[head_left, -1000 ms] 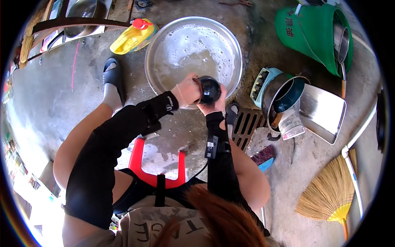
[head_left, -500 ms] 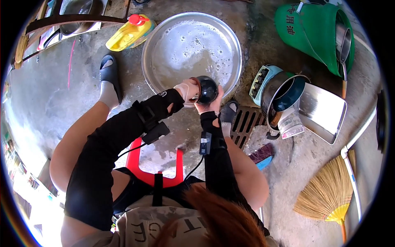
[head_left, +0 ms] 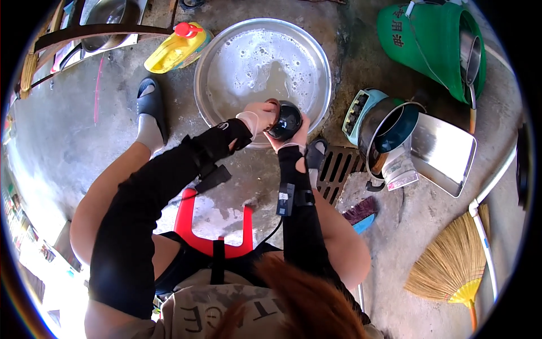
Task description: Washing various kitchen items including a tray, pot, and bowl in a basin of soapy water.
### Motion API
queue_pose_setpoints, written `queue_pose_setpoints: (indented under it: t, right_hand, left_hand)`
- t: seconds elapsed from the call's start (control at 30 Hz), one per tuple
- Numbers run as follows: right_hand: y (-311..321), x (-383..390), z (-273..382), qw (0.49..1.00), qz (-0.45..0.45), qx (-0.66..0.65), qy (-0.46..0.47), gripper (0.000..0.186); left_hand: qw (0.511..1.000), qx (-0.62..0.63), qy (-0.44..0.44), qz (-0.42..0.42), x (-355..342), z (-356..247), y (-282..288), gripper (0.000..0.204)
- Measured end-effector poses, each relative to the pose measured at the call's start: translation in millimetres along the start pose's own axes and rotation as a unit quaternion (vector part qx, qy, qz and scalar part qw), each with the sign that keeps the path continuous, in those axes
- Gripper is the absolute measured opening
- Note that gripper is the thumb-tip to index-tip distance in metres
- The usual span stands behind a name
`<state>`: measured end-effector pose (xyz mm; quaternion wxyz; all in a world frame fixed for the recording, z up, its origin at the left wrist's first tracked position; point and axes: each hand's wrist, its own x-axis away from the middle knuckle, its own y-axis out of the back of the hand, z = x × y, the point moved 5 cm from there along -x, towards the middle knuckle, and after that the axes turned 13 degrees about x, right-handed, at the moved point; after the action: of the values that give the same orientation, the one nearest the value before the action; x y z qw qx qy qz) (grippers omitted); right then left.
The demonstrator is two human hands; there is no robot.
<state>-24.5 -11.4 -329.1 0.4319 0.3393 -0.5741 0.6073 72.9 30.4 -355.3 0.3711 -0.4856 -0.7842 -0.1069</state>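
Observation:
A glossy black bowl point(head_left: 288, 121) with a brownish rim is held tilted on its side over the near edge of a wide metal basin point(head_left: 201, 107). My left hand point(head_left: 258, 116) is at the bowl's rim, its fingertips hidden by the bowl. From the right and below, my right hand point(head_left: 300, 135) cups the bowl's rounded outside. Cloudy, sudsy water point(head_left: 248, 68) fills the basin, with white bubbles toward its far side.
A yellow jug with a red cap point(head_left: 176, 50) stands left of the basin. To the right are a tipped green bucket point(head_left: 415, 42), a pot point(head_left: 370, 127), a metal tray point(head_left: 443, 152) and a floor drain grate point(head_left: 339, 166). A straw broom point(head_left: 451, 254) lies lower right.
The bowl has turned slightly in my hands and tipped a little. My left hand has shifted slightly up along its rim.

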Motion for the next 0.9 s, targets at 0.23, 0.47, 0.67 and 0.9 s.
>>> queue_pose_setpoints:
  t: [0.23,0.47,0.67,0.9]
  right_hand:
    - [17.2,16.0,17.0,0.996,-0.045,0.015,-0.072,0.051]
    - [28.5,8.3,5.1,0.995,-0.075,-0.020,-0.065,0.047]
    - [23.1,5.1,6.1,0.995,0.046,0.058,-0.060,0.046]
    - [13.8,10.8,10.4,0.971,0.233,0.057,-0.015,0.057]
  left_hand:
    - [0.827,-0.353,-0.411,0.154,40.3,-46.7,-28.1,0.013]
    - [0.855,-0.363,-0.293,0.226,30.2,-60.3,-30.3,0.019]
    - [0.959,-0.240,-0.134,0.064,17.3,-62.5,-15.2,0.053]
    - [0.920,0.353,0.139,0.095,-10.9,-22.3,8.8,0.043]
